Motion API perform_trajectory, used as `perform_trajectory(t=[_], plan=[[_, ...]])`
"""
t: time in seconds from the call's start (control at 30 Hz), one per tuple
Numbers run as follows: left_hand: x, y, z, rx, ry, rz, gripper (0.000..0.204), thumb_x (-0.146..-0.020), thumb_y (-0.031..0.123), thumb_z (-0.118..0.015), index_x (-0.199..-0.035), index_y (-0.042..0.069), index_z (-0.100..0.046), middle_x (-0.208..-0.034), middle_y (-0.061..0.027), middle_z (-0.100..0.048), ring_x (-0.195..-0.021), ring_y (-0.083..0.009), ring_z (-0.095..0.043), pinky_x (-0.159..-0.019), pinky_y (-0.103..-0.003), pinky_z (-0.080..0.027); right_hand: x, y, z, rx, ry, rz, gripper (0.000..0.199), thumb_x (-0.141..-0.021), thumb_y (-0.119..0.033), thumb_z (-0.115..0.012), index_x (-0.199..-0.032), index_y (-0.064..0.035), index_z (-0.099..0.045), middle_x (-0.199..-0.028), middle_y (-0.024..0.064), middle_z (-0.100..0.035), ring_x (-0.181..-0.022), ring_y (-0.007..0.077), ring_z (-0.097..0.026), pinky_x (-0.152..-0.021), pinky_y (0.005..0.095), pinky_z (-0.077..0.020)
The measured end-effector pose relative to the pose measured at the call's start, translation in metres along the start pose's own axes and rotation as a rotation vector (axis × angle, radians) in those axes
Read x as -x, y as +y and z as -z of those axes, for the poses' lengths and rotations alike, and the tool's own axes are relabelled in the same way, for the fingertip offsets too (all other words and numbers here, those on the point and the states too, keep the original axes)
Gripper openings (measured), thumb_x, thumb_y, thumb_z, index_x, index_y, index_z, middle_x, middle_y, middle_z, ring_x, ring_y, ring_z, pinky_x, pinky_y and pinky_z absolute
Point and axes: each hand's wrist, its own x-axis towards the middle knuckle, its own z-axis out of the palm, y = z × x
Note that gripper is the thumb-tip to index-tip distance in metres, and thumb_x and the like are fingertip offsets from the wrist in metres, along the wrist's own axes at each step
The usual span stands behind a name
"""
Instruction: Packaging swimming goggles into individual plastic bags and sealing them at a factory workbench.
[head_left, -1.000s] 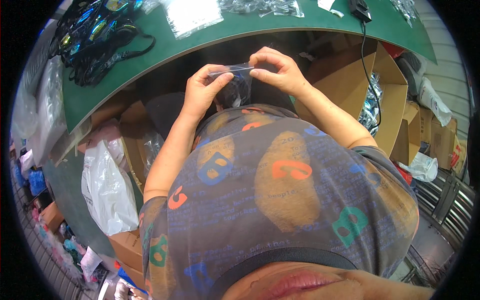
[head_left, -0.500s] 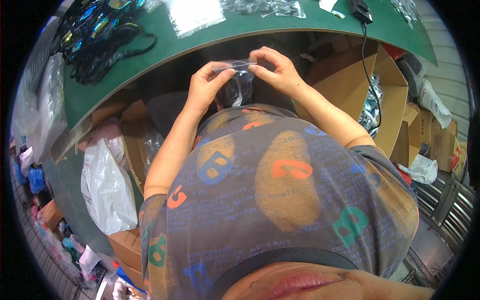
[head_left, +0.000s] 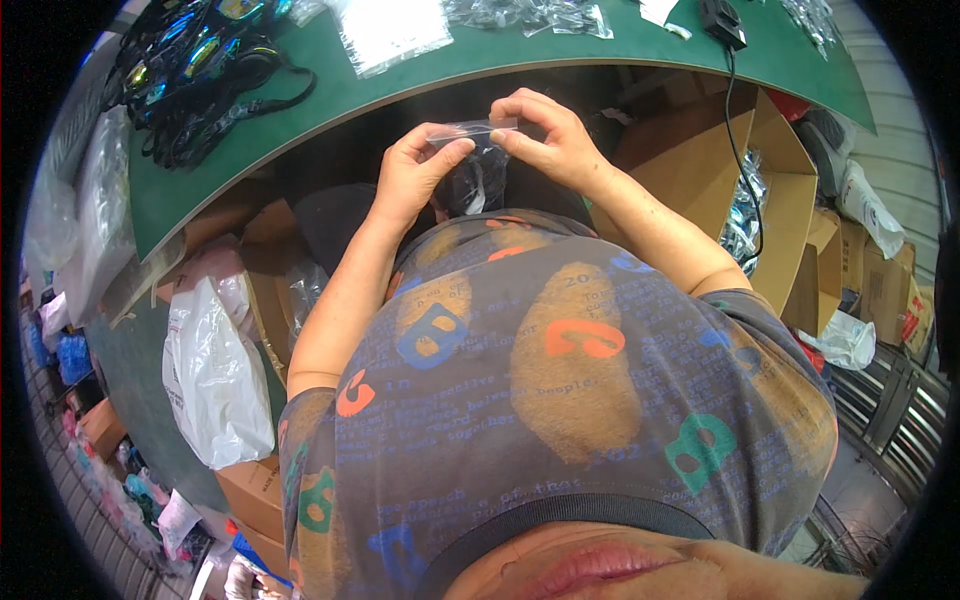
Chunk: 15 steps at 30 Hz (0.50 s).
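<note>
A clear zip bag [head_left: 480,180] hangs between my hands, just beyond my shirt front and below the table's near edge. Something dark with glossy glints lies inside it, its kind hidden by the plastic's shine. My left hand [head_left: 412,170] pinches the bag's top strip at its left end between thumb and fingers. At the strip's right part, my right hand [head_left: 550,140] also pinches it, thumb and forefinger pressed together over the plastic.
A green table [head_left: 520,70] curves across the far side. On it lie a heap of dark goggles [head_left: 205,75] with straps, flat clear bags [head_left: 390,35] and a black charger [head_left: 722,22] with a hanging cord. Open cartons [head_left: 690,170] stand right; a white plastic bag [head_left: 215,370] sits left.
My right hand's thumb and forefinger have slid slightly left along the bag's top strip. My left hand stays nearly where it was, still gripping the bag.
</note>
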Motion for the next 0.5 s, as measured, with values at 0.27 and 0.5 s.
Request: perform_trajectory(t=[0.27, 0.5], plan=[[0.0021, 0.0061, -0.0017, -0.041, -0.01, 0.019, 0.021, -0.093, 0.019, -0.078, -0.109, 0.007, -0.072, -0.093, -0.0002, -0.072, -0.08, -0.0067, -0.064, -0.066, -0.022, -0.05, 0.0036, 0.0095, -0.0048, -0.05, -0.013, -0.023, 0.014, -0.093, -0.015, -0.07, -0.099, -0.0025, -0.068, -0.096, 0.0042, -0.064, -0.09, 0.0148, -0.062, -0.081, 0.0291, -0.0492], [0.0017, 0.0014, -0.0047, -0.038, -0.014, -0.087, 0.023, -0.092, 0.022, -0.079, -0.107, 0.007, -0.071, -0.083, -0.0019, -0.071, -0.066, -0.0068, -0.063, -0.045, -0.023, -0.047, 0.0004, 0.0075, -0.0056, -0.097, -0.071, -0.082, 0.015, -0.094, -0.016, -0.068, -0.1, -0.0024, -0.069, -0.095, 0.0031, -0.063, -0.09, 0.0141, -0.061, -0.079, 0.0279, -0.0484]])
